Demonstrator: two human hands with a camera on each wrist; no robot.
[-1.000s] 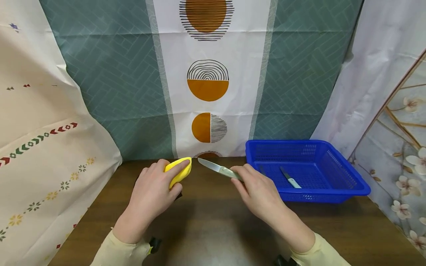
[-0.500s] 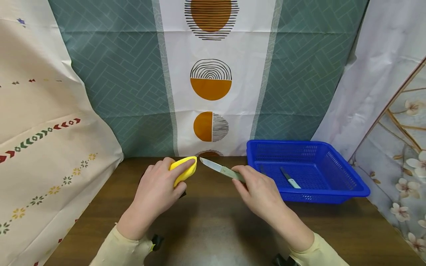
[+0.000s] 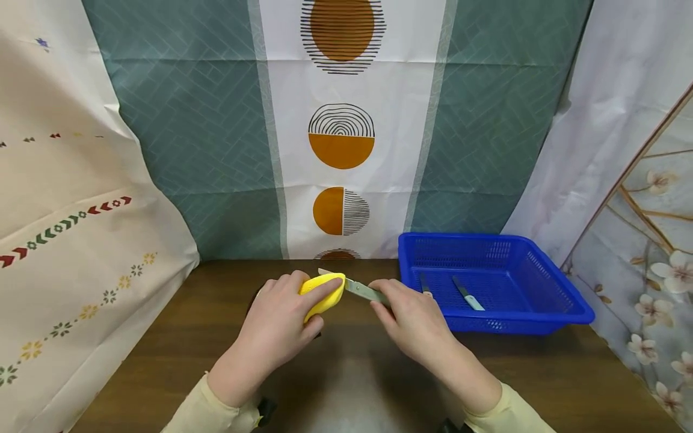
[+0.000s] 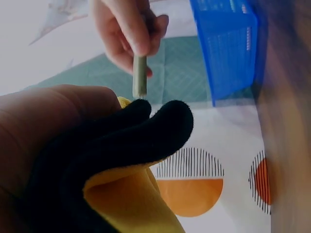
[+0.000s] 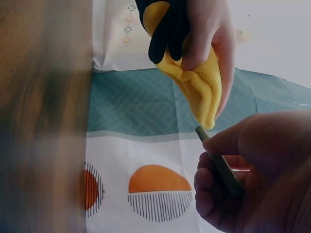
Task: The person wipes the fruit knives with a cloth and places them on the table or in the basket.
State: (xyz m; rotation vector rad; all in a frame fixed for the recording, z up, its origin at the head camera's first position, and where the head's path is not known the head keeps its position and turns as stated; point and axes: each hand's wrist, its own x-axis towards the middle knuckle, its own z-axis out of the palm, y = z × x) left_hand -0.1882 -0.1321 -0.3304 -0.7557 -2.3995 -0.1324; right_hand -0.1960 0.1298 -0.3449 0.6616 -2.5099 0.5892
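Note:
My left hand (image 3: 278,322) grips a bunched yellow-and-black work glove (image 3: 328,302), with the index finger laid over its yellow part. Dark finger-like ends of the glove (image 4: 167,128) stick out in the left wrist view. Opposite, my right hand (image 3: 417,325) holds a small knife (image 3: 369,293) by its pale green handle. The glove lies folded about the middle of the blade, with the tip showing past it at the far side. In the right wrist view the knife's handle (image 5: 221,170) points up at the yellow fold, and most of the blade is hidden there.
A blue plastic basket (image 3: 520,320) stands at the right on the brown wooden table (image 3: 178,337). Inside it lie a knife with a light handle (image 3: 467,293) and a second knife (image 3: 425,285) near its left wall. Patterned cloths hang behind and at both sides.
My left hand has moved right with the glove, from beside the knife's tip to over its blade. The right hand has stayed nearly in place, holding the knife.

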